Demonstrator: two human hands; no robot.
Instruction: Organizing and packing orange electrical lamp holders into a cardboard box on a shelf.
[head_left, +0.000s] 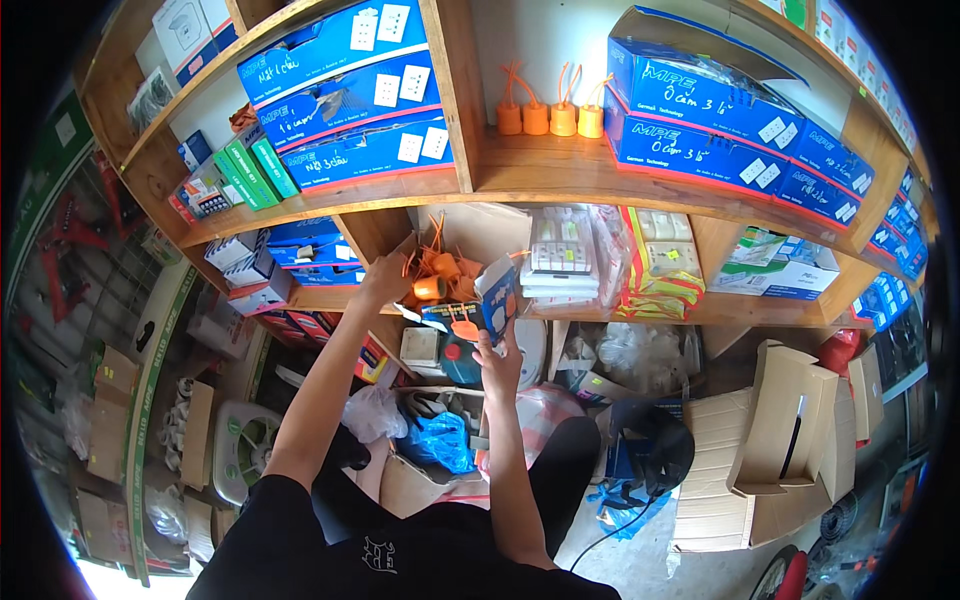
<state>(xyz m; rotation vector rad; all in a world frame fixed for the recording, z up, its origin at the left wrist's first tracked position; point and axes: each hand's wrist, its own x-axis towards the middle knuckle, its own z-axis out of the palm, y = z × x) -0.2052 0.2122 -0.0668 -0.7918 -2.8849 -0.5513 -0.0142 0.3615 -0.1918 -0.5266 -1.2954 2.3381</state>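
Several orange lamp holders with orange wires (442, 270) lie heaped in an open cardboard box (496, 294) on the middle shelf. My left hand (388, 279) is at the box's left side, beside the heap; the box edge hides its fingertips. At the box's front right corner, my right hand (499, 360) grips the printed blue and white wall, thumb up near an orange piece at the front. Above, on the upper shelf, several more orange lamp holders (551, 118) stand in a row with their wires upward.
Blue MPE boxes (697, 97) fill the upper shelf's right; more blue boxes (367, 150) are stacked left. Packaged white switch plates (559, 255) lie right of the open box. Below are a blue plastic bag (439, 442), a black fan-like object (652, 446) and empty cartons (787, 420).
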